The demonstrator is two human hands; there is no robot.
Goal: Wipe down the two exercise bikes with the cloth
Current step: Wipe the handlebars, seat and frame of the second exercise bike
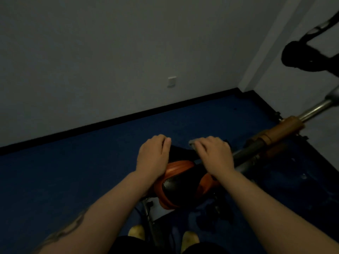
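Under the right hand (213,154), at the nose end of the black-and-orange bike saddle (180,182), a pale edge of the cloth (192,143) is peeking out beyond the fingers (199,149), which are curling down over it. The left hand (153,154) is gripping the saddle's left side, fingers bent. The saddle's long axis is running away from the person toward the orange frame tube (286,128), above the blue floor (73,171); the right hand is nearer the cloth.
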